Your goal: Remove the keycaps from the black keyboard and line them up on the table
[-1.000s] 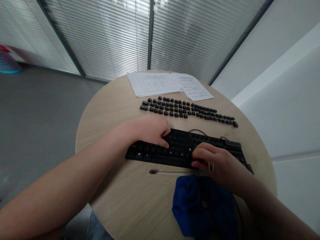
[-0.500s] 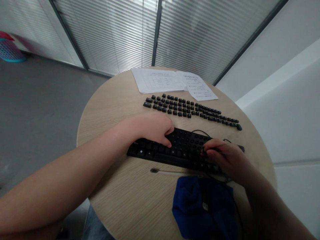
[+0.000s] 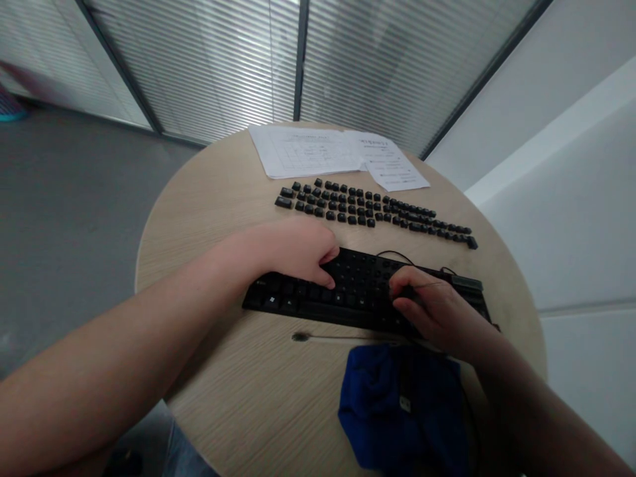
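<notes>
A black keyboard (image 3: 311,310) lies slantwise on the round table; keycaps remain along its near and left side, while much of its middle shows bare key sockets. My left hand (image 3: 304,248) is closed over the far left part, thumb pressed on the keys and fingers curled, steadying it. Over the right part, my right hand (image 3: 428,301) is pinched round a small dark tool with a thin wire crossing the fingers; its tip is hidden by the fingers and shadow. Beyond the keyboard, loose black keycaps (image 3: 352,201) stand in several rows.
A slim brush (image 3: 301,337) lies at the keyboard's near edge. Closer to me is a crumpled blue cloth (image 3: 365,404) with a USB plug (image 3: 405,403) on it. Printed papers (image 3: 311,152) cover the table's far edge. A basket (image 3: 10,109) stands on the floor at far left.
The whole view has shifted slightly. My right hand has moved a little left along the keyboard, uncovering more of its right end. My left hand keeps its place on it.
</notes>
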`<state>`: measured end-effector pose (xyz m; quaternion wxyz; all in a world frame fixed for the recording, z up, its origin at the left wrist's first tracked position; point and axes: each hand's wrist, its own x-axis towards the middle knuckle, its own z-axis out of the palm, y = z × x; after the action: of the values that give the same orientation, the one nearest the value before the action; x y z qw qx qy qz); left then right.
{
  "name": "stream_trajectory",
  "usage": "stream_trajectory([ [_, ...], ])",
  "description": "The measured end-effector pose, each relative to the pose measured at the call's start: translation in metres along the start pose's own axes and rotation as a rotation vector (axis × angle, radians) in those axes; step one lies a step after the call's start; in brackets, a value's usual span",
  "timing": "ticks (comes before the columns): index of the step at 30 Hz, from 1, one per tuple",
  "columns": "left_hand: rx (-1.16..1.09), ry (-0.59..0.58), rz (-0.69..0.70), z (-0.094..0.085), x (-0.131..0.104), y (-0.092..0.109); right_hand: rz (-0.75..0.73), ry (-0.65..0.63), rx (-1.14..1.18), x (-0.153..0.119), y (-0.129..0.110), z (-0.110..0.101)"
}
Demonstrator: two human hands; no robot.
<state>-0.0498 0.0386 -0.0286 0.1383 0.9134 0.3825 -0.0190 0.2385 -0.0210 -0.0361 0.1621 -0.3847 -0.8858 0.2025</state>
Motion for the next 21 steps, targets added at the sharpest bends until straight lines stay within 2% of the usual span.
stream_trajectory([
  [3,0.001,-0.007,-0.018,-0.001,-0.001,0.002,-0.045,0.005,0.015,0.000,0.006,0.001],
  [9,0.025,-0.020,-0.031,-0.004,-0.002,0.007,-0.071,0.139,0.029,0.000,0.014,0.006],
  [12,0.028,-0.032,-0.036,-0.005,-0.001,0.008,-0.012,0.193,0.022,-0.002,0.012,0.010],
  [19,0.045,-0.041,-0.012,-0.003,-0.002,0.009,0.198,0.335,0.166,-0.005,0.008,0.025],
  [21,0.042,-0.047,-0.024,-0.003,-0.001,0.010,0.236,0.425,0.221,-0.006,0.005,0.024],
])
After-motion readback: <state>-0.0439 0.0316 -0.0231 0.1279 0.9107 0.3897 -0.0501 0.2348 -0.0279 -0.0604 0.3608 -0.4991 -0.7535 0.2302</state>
